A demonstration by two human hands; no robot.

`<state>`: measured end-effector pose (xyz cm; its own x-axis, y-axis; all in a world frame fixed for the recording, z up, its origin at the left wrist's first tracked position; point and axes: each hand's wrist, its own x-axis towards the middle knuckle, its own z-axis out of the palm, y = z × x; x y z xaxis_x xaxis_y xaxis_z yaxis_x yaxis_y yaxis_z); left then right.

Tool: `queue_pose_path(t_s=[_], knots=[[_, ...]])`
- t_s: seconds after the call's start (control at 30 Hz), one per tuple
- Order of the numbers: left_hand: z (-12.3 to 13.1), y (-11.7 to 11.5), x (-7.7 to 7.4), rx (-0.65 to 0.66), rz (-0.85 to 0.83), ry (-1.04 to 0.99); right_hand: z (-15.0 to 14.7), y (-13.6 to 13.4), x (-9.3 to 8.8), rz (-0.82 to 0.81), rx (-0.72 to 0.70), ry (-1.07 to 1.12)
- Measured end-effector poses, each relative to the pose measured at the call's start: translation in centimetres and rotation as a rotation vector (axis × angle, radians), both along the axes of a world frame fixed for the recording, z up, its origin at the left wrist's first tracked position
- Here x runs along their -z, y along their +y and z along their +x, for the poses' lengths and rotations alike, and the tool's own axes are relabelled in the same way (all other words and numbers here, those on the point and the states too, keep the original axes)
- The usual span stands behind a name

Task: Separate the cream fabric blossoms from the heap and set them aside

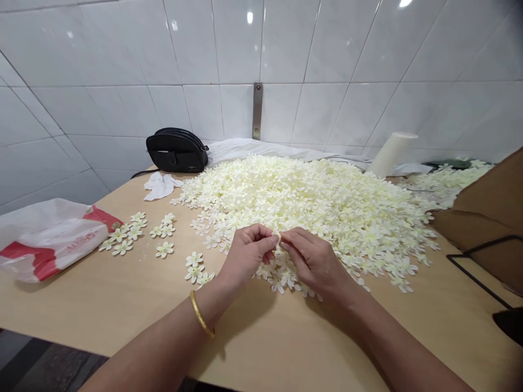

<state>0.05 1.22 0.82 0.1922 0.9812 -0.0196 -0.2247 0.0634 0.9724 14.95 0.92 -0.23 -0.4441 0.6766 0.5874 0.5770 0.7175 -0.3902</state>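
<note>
A big heap of small cream fabric flowers (pixel 310 207) covers the middle of a light wooden table (pixel 122 305). At its near edge my left hand (pixel 247 253) and my right hand (pixel 312 261) meet, both pinching one small cream flower (pixel 278 238) between their fingertips. A gold bangle sits on my left wrist. To the left of my hands lie small separate groups of flowers (pixel 122 237), laid flat on the wood.
A white and red plastic bag (pixel 49 237) lies at the table's left edge. A black purse (pixel 177 149) and a crumpled white cloth (pixel 160 185) sit near the tiled wall. A white roll (pixel 393 153) stands behind the heap. Brown cardboard (pixel 486 218) rises at right.
</note>
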Motion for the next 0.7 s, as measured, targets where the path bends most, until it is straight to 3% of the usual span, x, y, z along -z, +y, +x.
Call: queue_pose_path(t_s=[0.2, 0.43, 0.7], knots=[[0.28, 0.09, 0.05, 0.048, -0.027, -0.001, -0.24, -0.28, -0.43, -0.025, 0.018, 0.14], [0.17, 0.26, 0.41, 0.101, -0.05, -0.037, -0.48, -0.46, -0.46, -0.113, 0.006, 0.161], [-0.23, 0.27, 0.18, 0.194, -0.082, -0.173, -0.34, -0.6, -0.68, -0.097, 0.087, 0.13]])
